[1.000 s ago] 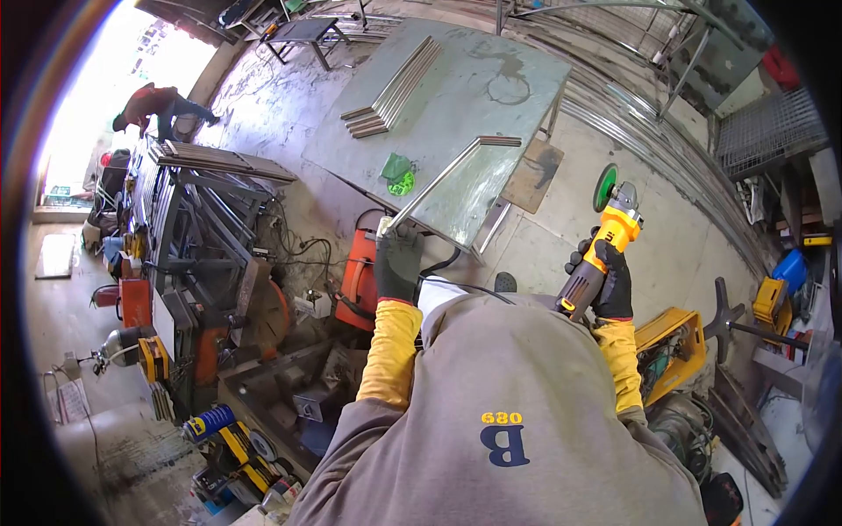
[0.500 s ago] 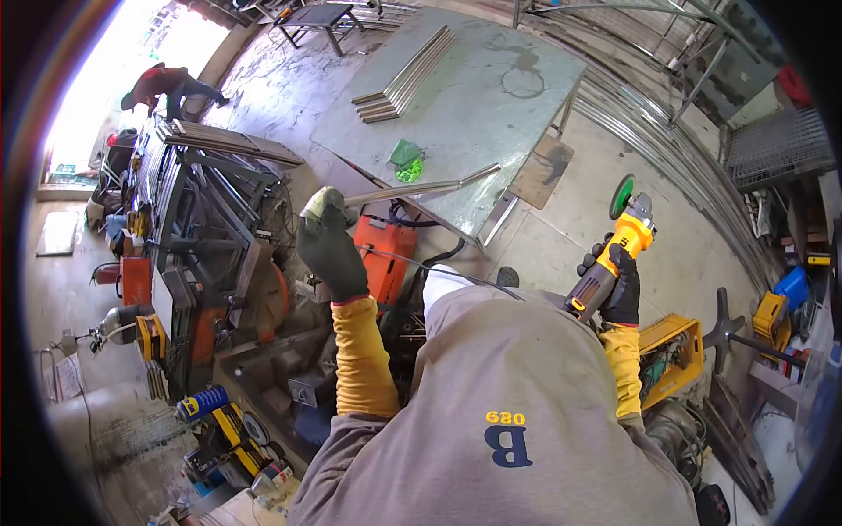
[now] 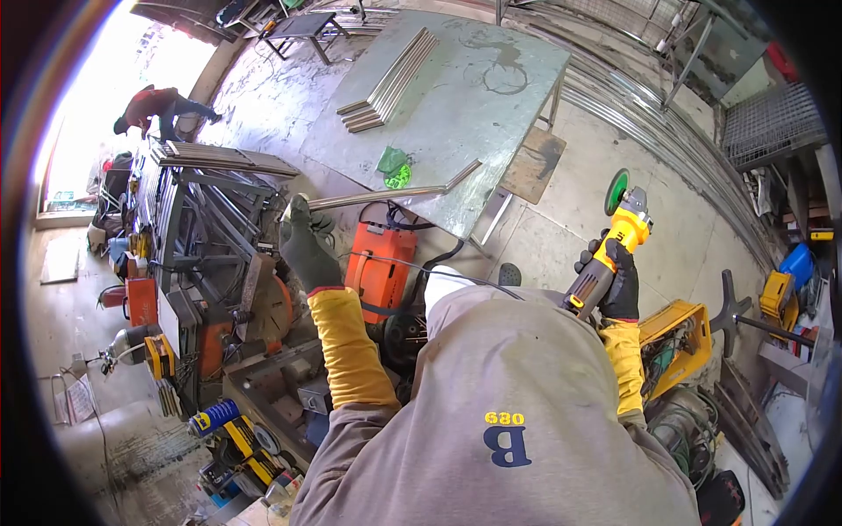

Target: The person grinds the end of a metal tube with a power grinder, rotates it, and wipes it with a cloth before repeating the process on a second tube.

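Note:
In a dark glove, my right hand [image 3: 619, 279] is closed round the body of a yellow and grey angle grinder [image 3: 624, 230]. Its green disc points up and away from me, over the floor. My left hand [image 3: 309, 245], also gloved, has its fingers wrapped at the near end of a bent metal tube [image 3: 377, 198]. The tube's far part rests across the corner of the sheet-topped table [image 3: 491, 123]. Beside the tube on that table lie a green cloth [image 3: 392, 159] and a bright green disc [image 3: 399, 177].
Several metal tubes [image 3: 386, 83] lie stacked on the table. An orange machine [image 3: 381, 263] stands below its near edge. Left of me is a rack of metal bars [image 3: 219, 210], with a bent-over person [image 3: 158, 110] beyond. A yellow crate [image 3: 680, 346] sits at my right.
My left hand has shifted left and slightly down, drawing the tube the same way. The grinder stays almost where it was in my right hand.

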